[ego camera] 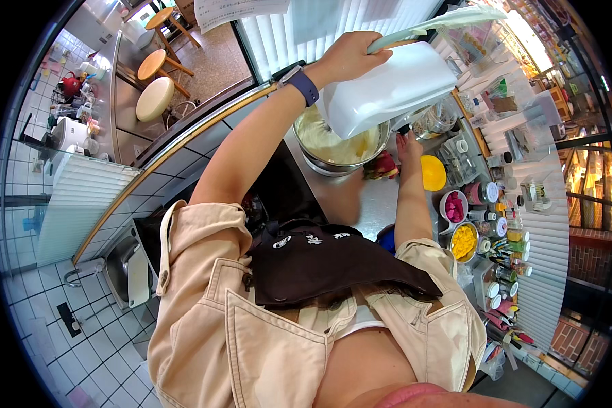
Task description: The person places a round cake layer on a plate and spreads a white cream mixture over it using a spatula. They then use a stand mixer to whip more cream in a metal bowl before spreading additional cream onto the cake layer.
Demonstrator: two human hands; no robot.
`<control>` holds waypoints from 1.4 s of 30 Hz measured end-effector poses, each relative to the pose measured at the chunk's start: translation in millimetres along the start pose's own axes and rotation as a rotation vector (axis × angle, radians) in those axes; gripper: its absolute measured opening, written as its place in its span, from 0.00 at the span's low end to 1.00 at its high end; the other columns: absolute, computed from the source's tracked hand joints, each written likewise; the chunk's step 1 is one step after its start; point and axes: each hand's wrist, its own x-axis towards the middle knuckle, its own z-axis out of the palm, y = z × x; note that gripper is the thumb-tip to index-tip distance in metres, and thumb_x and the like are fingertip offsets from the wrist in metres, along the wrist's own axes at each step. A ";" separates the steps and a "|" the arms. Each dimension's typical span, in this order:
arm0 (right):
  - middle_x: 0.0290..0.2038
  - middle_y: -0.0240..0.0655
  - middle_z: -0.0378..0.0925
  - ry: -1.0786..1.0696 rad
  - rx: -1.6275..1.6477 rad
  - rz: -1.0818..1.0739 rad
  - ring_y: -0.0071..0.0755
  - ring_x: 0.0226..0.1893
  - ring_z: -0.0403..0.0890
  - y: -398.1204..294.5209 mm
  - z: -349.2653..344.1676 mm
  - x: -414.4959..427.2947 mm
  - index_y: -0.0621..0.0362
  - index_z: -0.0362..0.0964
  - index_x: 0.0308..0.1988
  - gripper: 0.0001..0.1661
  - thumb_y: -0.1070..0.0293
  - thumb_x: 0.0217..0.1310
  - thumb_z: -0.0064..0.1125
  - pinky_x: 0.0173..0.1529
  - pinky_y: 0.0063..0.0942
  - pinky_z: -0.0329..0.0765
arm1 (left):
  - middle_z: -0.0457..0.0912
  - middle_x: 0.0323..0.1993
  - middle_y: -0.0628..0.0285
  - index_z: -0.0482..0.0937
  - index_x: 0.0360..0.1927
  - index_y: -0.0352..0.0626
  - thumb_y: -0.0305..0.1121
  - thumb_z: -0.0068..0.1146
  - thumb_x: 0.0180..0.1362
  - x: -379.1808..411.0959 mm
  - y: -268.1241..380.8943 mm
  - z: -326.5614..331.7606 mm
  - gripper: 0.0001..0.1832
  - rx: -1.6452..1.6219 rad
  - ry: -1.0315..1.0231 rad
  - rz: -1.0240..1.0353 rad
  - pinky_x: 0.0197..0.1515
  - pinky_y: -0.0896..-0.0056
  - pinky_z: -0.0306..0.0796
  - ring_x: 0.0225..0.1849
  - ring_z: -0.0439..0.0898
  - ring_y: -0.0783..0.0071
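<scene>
My left hand point(359, 55), with a watch on the wrist, grips the handle of a pale green spatula point(438, 23) whose blade is coated in a creamy mixture. It is held above the white head of a stand mixer point(392, 84). Under the head sits a steel mixing bowl point(331, 167) with a pale, creamy mixture point(311, 125) inside; a yellow patch shows at its right. My right hand point(409, 147) has its fingertips at a black knob point(404, 129) on the mixer's side. A red dragon fruit point(381, 166) lies between the bowl and my right forearm.
Right of my forearm are a round yellow object point(432, 173), a white pan of pink cubes point(454, 206) and a bowl of yellow cubes point(464, 242). Several jars point(487, 192) line the counter's right edge. A tiled ledge point(183, 145) runs along the left; a sink point(127, 270) is behind it.
</scene>
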 end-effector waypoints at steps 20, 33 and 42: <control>0.38 0.48 0.78 0.005 -0.018 0.029 0.47 0.37 0.82 -2.2 -3.9 4.4 0.61 0.66 0.52 0.22 0.62 0.65 0.59 0.42 0.36 0.82 | 0.77 0.24 0.55 0.79 0.35 0.38 0.46 0.56 0.61 0.8 1.1 0.5 0.18 0.010 -0.008 0.007 0.33 0.64 0.70 0.25 0.75 0.65; 0.38 0.50 0.77 0.029 -0.010 0.042 0.49 0.37 0.81 -8.5 1.5 -2.3 0.65 0.62 0.52 0.23 0.62 0.66 0.58 0.43 0.38 0.82 | 0.77 0.23 0.56 0.78 0.34 0.37 0.44 0.58 0.60 0.9 2.0 0.7 0.17 0.013 -0.004 0.011 0.33 0.65 0.70 0.24 0.75 0.65; 0.36 0.51 0.78 -0.018 -0.161 0.130 0.49 0.37 0.82 -12.6 13.6 -12.4 0.66 0.61 0.52 0.24 0.58 0.68 0.54 0.41 0.39 0.82 | 0.67 0.18 0.65 0.73 0.27 0.40 0.47 0.58 0.62 -2.0 -5.6 2.0 0.19 -0.021 0.032 0.050 0.27 0.70 0.64 0.21 0.66 0.75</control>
